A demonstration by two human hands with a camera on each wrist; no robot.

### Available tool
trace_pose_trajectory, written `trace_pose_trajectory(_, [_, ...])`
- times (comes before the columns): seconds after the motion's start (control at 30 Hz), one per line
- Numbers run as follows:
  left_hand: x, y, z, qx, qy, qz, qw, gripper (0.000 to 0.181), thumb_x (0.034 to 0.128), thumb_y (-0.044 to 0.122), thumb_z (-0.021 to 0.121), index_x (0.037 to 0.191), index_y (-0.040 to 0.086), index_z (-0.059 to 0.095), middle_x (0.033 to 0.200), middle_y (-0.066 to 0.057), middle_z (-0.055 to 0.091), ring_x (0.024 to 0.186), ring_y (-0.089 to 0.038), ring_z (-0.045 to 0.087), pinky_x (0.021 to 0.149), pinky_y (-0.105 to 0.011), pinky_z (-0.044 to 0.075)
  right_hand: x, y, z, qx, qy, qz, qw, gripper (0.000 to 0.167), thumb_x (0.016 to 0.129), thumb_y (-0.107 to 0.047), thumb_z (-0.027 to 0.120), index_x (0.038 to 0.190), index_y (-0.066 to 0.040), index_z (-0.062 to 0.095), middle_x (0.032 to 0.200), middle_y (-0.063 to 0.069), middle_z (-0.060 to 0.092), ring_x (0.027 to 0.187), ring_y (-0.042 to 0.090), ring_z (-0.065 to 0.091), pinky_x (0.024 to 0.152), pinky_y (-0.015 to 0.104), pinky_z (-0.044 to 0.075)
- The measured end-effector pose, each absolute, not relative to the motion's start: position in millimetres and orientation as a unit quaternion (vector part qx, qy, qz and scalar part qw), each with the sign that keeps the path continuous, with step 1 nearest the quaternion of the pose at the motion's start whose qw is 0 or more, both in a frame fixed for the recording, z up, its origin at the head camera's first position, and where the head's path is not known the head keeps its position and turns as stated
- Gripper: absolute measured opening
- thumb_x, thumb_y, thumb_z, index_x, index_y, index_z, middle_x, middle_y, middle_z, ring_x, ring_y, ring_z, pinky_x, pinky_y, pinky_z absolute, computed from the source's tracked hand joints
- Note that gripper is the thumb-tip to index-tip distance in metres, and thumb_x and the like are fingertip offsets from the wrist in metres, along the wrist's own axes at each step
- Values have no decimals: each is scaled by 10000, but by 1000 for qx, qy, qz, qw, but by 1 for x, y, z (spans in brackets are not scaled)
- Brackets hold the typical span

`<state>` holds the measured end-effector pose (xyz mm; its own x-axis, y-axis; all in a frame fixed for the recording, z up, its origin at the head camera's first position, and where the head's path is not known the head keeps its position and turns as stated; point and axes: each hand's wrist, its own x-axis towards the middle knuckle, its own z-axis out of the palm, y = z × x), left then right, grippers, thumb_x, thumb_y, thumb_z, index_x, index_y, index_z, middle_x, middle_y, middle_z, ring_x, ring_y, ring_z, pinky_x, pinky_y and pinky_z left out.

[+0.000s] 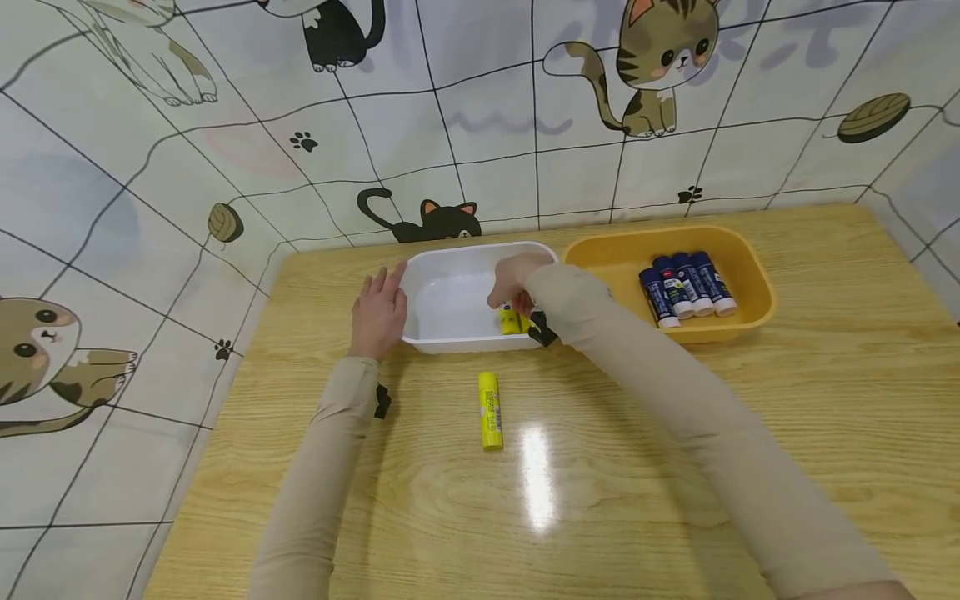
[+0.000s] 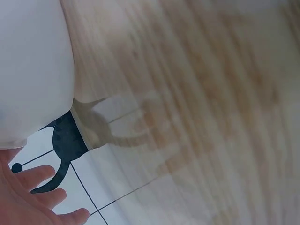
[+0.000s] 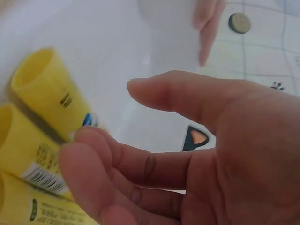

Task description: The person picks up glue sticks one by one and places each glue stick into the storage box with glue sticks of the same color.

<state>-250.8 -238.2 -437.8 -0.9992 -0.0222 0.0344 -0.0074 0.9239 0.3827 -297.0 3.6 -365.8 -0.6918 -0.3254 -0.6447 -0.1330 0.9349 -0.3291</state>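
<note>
My left hand [image 1: 377, 315] rests its extended fingers at the left end of a white plastic tray [image 1: 457, 344]. Inside that tray's right half, my right hand [image 1: 519, 279] hovers over yellow glue sticks [image 1: 509, 320]. The right wrist view shows three of them side by side, including one yellow glue stick [image 3: 56, 89] just beyond the fingertips. Its thumb stands well apart from the loosely bent fingers, with nothing between them. Another yellow glue stick [image 1: 491, 411] lies on the table in front of the tray. From the head, the right hand and sleeve partly cover the sticks in the tray.
A yellow-orange tray [image 1: 720, 332] stands to the right of the white one, holding several dark blue glue sticks [image 1: 692, 283] with pale ends. The wooden table [image 1: 840, 400] meets a cat-printed, tile-patterned wall covering [image 1: 487, 125] behind and at the left.
</note>
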Motion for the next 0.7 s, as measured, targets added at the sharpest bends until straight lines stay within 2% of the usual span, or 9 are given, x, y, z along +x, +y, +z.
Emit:
trace_pose_trajectory(0.1, [-251,-238,-438,5,-981,-191,18,500,1032,237,296,1530,195,305,1553,-189,252,1415,-436,161,1092,-647,175,-290,3,-360,-142,912,-138,360,322,919,-332,582,1031,-34,630,643,16,581,517,113,564,503,194,463])
trace_pose_trajectory(0.33, [-252,-240,-440,0,-980,-196,21,504,1033,222,288,1536,189,292,1548,-204,253,1413,-428,181,1107,-614,188,-273,0,-347,-198,915,-118,330,346,915,-391,583,750,-88,565,590,-12,551,545,117,584,505,224,388])
trace_pose_trajectory(0.57, [-250,-239,-438,-5,-977,-211,24,503,1032,216,285,1533,173,299,1539,-202,275,1401,-438,211,1117,-592,188,-249,1,-335,-262,912,-122,291,301,922,-376,601,881,-81,647,618,-1,579,543,108,526,506,257,363])
trace_pose_trajectory(0.7, [-249,-238,-436,-8,-976,-216,25,500,1032,210,290,1529,162,309,1528,-204,297,1392,-445,230,1117,-586,196,-240,3,-335,-278,915,-123,266,262,916,-368,612,894,-110,646,629,-2,590,559,112,530,504,273,381])
